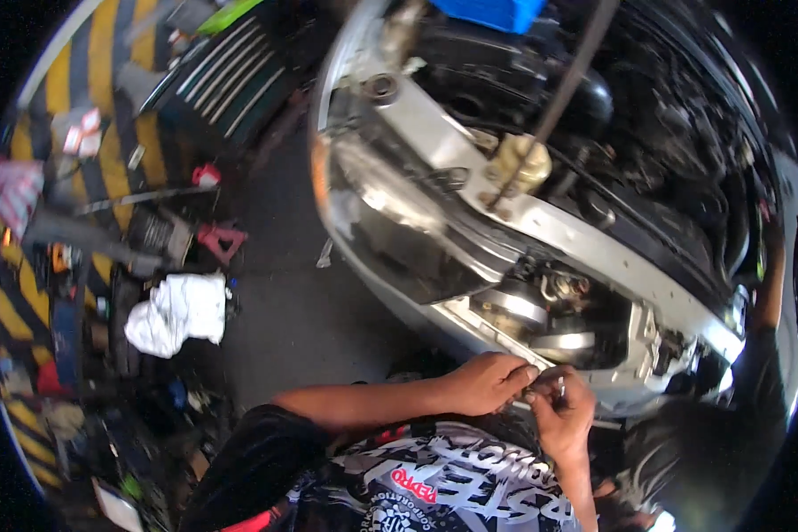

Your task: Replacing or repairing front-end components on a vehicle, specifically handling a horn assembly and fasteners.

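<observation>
Low in the view, my left hand (492, 383) and my right hand (563, 417) meet at the front edge of a silver car (585, 230) with its engine bay exposed. My right hand's fingers pinch a small silver metal piece (560, 387), perhaps a fastener. My left hand's fingers are closed close beside it; what they hold, if anything, is hidden. Just beyond my hands are two round metal units (563, 341) in an opening of the front end, below the headlight (395, 230). A cream plastic reservoir (528, 164) sits by the prop rod (576, 66).
A co-worker (709, 443) leans at the right, one arm (771, 284) reaching along the car. At the left stand a tool chest (226, 80), a red jack stand (222, 241) and a white cloth (177, 315) among scattered parts on yellow-striped flooring. A blue object (488, 13) rests at the top.
</observation>
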`<act>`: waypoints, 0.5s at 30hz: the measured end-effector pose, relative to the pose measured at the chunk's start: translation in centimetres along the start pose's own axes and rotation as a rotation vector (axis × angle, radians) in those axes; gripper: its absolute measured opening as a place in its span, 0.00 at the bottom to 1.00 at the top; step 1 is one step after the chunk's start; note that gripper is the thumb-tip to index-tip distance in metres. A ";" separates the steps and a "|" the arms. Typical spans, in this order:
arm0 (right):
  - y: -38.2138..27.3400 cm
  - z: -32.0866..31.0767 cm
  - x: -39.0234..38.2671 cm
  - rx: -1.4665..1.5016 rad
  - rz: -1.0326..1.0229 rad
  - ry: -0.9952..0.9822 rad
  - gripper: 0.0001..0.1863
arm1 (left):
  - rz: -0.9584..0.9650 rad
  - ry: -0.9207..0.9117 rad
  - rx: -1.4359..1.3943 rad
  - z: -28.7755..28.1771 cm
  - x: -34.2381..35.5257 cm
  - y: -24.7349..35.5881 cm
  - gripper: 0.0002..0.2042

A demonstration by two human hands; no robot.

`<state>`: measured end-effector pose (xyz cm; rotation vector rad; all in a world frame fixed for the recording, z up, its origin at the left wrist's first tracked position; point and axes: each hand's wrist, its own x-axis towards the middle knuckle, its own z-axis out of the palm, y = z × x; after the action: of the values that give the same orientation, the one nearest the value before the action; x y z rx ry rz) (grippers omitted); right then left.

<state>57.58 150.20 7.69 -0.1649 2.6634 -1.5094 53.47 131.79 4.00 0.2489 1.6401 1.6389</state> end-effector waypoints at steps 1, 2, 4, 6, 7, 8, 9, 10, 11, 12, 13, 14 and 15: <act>-0.3 0.7 0.6 -0.003 -0.034 -0.046 0.08 | 0.031 0.053 -0.022 -0.4 -0.9 -0.9 0.14; -0.8 1.3 1.1 -0.008 -0.068 -0.096 0.09 | 0.049 0.111 -0.050 -0.2 -1.8 -1.9 0.14; -0.8 2.7 2.5 -0.051 -0.222 -0.217 0.08 | 0.240 0.332 -0.293 -0.3 -3.3 -3.5 0.10; -1.4 5.5 3.6 -0.006 -0.324 -0.306 0.09 | 0.231 0.382 -0.265 -1.4 -6.0 -5.4 0.07; -2.0 7.0 4.0 0.010 -0.347 -0.350 0.08 | 0.256 0.422 -0.368 -1.9 -7.6 -5.9 0.06; -3.0 8.4 4.4 0.024 -0.370 -0.390 0.07 | 0.285 0.457 -0.470 -2.5 -9.2 -6.4 0.05; -4.6 9.8 4.7 0.030 -0.365 -0.477 0.08 | 0.311 0.498 -0.467 -3.2 -10.9 -6.4 0.06; -5.1 11.1 5.3 0.024 -0.383 -0.497 0.08 | 0.327 0.519 -0.474 -4.4 -12.0 -6.5 0.06; -5.5 12.7 6.0 0.010 -0.438 -0.524 0.08 | 0.253 0.529 -0.550 -5.7 -13.2 -6.6 0.06; -6.4 14.3 6.5 -0.005 -0.496 -0.552 0.08 | 0.184 0.538 -0.628 -6.8 -14.5 -6.7 0.06; -7.8 16.0 7.0 0.029 -0.530 -0.564 0.08 | 0.205 0.572 -0.663 -7.9 -15.8 -6.8 0.08; -9.3 17.6 7.5 0.022 -0.554 -0.583 0.08 | 0.228 0.593 -0.669 -9.3 -17.1 -7.3 0.08; -10.9 19.5 8.2 0.008 -0.454 -0.601 0.08 | 0.225 0.618 -0.727 -10.9 -18.4 -7.7 0.09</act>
<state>52.36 127.01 6.93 -1.0916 2.2089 -1.2808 61.82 110.65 2.39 -0.5056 1.3187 2.5339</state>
